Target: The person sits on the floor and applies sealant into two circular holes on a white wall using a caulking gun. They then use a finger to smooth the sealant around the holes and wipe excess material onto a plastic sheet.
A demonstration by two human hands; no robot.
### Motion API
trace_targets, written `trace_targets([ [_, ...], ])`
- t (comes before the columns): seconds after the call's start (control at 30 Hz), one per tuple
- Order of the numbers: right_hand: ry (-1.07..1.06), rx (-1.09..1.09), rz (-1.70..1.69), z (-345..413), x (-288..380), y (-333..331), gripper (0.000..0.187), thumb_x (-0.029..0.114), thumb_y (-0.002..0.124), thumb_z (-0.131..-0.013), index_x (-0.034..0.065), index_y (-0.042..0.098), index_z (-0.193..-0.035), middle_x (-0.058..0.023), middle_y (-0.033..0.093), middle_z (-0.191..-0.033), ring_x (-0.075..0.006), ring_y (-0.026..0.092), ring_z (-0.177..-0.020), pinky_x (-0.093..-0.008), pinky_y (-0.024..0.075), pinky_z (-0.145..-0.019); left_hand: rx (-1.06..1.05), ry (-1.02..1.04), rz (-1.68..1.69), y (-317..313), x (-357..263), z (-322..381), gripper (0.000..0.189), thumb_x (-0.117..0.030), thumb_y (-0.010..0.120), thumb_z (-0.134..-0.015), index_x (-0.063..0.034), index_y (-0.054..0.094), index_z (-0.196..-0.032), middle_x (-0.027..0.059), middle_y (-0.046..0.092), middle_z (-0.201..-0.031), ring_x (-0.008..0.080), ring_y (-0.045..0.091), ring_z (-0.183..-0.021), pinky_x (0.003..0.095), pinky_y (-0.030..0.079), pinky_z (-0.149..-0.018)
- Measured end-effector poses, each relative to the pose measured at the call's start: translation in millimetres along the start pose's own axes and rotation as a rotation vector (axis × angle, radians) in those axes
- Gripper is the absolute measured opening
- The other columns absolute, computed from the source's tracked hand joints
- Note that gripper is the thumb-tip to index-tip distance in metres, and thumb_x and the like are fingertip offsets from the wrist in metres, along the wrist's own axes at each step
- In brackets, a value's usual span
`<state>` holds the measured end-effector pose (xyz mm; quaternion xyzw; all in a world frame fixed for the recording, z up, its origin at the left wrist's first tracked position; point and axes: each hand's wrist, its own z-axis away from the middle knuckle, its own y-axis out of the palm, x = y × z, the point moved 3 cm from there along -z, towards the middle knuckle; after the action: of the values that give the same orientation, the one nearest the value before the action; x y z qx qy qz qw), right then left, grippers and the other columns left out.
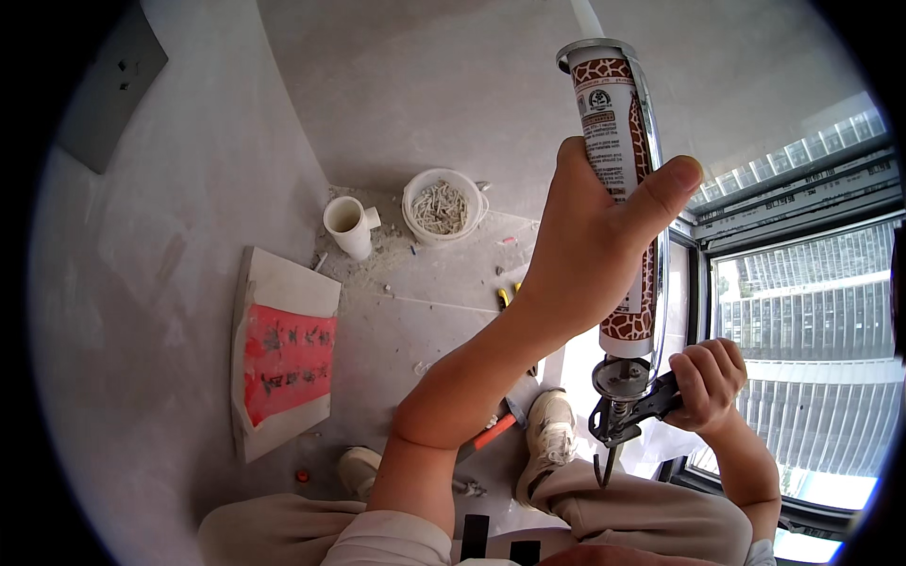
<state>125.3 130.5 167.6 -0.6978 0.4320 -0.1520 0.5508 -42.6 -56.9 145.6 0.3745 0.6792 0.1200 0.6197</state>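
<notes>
A caulking gun [626, 378] with a sealant cartridge [616, 156] in its metal frame is held up in front of me, nozzle [586, 18] toward the top of the picture. My left hand [601, 226] wraps the middle of the cartridge, its thumb lying across the frame rail. Lower down, my right hand [708, 385] grips the black handle of the gun. The bent end of the plunger rod [604, 472] points down toward my leg. The nozzle's tip is cut off by the picture's upper edge. The cartridge has a brown giraffe pattern and printed writing.
On the dusty floor stand a white bucket [442, 205] of small pale pieces and a white plastic pipe fitting [349, 226]. A board [287, 354] with a red written sheet leans at the left wall. A hammer [495, 431] lies by my shoe [551, 439]. Framed windows [800, 297] are right.
</notes>
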Motion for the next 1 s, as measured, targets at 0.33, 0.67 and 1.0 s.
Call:
trace_targets([
  [0.33,0.122,-0.063,-0.060,-14.7,41.2,14.1,0.026,0.028,0.070,-0.067,0.0060,0.061,-0.079,-0.0040,0.053,-0.067,-0.0213,0.053,-0.055,-0.0354,0.0400,-0.057,0.074,-0.024,-0.043,-19.1,-17.2,4.6,0.047,-0.042,0.080,-0.097,-0.0058,0.050,-0.095,-0.0008,0.055,-0.075,0.0060,0.049,-0.065,0.0261,0.044,-0.059],
  [0.67,0.135,-0.055,-0.040,-9.6,49.5,20.9,0.033,0.030,0.073,-0.070,0.0035,0.064,-0.088,-0.0076,0.060,-0.071,-0.0252,0.059,-0.058,-0.0379,0.0426,-0.057,0.088,-0.030,-0.031,-24.1,-17.1,4.8,0.043,-0.037,0.081,-0.096,-0.0050,0.052,-0.095,-0.0009,0.055,-0.075,0.0067,0.050,-0.065,0.0270,0.044,-0.059],
  [1.0,0.122,-0.046,0.009,-9.2,49.1,19.8,0.035,0.026,0.075,-0.068,0.0031,0.065,-0.092,-0.0084,0.062,-0.075,-0.0266,0.062,-0.062,-0.0390,0.0443,-0.059,0.082,-0.037,0.021,-26.2,-14.0,5.1,0.040,-0.036,0.080,-0.096,-0.0058,0.053,-0.095,-0.0011,0.056,-0.076,0.0065,0.050,-0.066,0.0271,0.043,-0.061],
])
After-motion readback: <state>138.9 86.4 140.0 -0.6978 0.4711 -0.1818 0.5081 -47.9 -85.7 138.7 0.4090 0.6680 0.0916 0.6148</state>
